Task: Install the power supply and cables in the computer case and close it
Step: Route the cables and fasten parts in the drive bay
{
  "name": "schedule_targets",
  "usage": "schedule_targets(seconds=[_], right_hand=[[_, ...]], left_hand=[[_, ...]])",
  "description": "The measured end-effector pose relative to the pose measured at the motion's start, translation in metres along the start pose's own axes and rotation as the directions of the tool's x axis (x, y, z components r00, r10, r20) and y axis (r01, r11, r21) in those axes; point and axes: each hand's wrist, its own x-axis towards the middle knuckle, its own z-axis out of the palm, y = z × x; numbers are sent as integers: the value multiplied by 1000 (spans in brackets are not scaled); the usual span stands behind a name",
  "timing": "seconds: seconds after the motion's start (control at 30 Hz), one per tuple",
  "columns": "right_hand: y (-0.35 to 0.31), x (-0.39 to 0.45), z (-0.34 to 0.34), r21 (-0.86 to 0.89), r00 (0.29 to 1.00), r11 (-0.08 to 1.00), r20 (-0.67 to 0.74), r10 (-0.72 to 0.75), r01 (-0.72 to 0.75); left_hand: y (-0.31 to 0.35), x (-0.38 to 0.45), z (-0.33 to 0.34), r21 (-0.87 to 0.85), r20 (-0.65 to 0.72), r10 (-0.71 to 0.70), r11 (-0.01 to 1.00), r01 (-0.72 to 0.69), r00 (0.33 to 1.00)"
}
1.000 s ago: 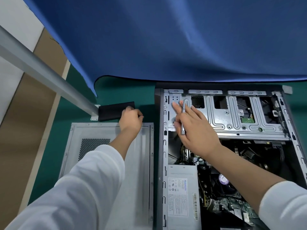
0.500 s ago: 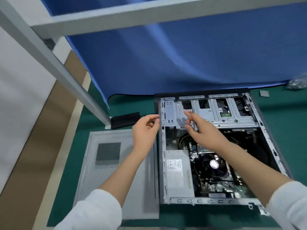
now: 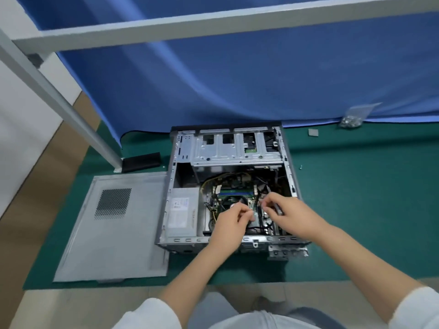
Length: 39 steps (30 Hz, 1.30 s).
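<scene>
open computer case (image 3: 180, 193) lies flat, long axis running away — right hand (image 3: 291, 213) pinches screwdriver (image 3: 278, 208), left hand (image 3: 231, 222) grip unclear.

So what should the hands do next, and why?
Probably bring the two hands together: the left hand seems to pinch something small, perhaps a screw, and the right hand holds a slim screwdriver over the open case, beside the power supply.

Both hands (image 3: 231, 222) forward, fingers (image 3: 267, 198) curled
</scene>
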Motion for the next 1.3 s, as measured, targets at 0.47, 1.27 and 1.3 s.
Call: schedule_targets(seconds=[0.47,1.27,1.3], right_hand=[[49,-71,48,-556,953,787,31,-302,268],[58,-56,25,-337,923,866,21,-384,368],[58,-53,24,-313,929,880,15,-370,356]], left_hand=[[-6,-30,44,434,-133,148,898,-77,980],[-7,-28,46,453,-154,175,887,-88,972],[-6,-28,46,452,-154,177,887,-90,972]])
